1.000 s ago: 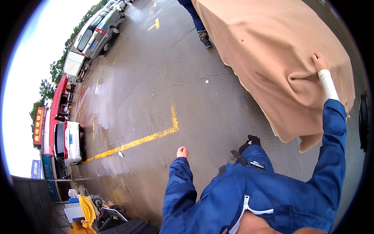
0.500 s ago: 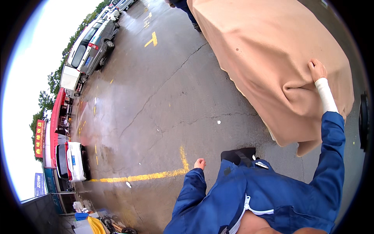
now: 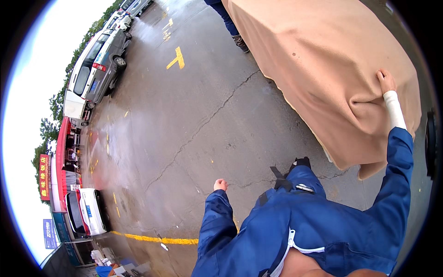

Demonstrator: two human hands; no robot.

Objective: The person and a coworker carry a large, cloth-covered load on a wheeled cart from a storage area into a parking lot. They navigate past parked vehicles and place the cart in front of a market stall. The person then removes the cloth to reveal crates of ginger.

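My right hand (image 3: 386, 81) is closed on a large tan sheet of thick, felt-like fabric (image 3: 323, 60). Folds gather in the cloth beside my fingers. The sheet drapes over or forms a long bulky shape on my right, and what lies under it is hidden. A loose corner hangs down near my right sleeve. Away from the fabric, my left hand (image 3: 220, 184) hangs over the pavement, loosely curled with nothing visible in it. White wrapping shows at my right wrist, below the blue sleeve.
Ahead, another person's dark-trousered leg (image 3: 229, 25) stands beside the sheet's far end. Wet, cracked pavement (image 3: 184, 124) with yellow lines stretches to the left. A white car (image 3: 87, 212), a grey van (image 3: 104, 69) and red-fronted stalls line that side. A black wheel-like object (image 3: 430, 145) is at far right.
The pavement markings have slid down and the co-worker's leg shows more, as I step forward along the sheet. My right hand stays on the fabric; my left arm has swung a little leftward.
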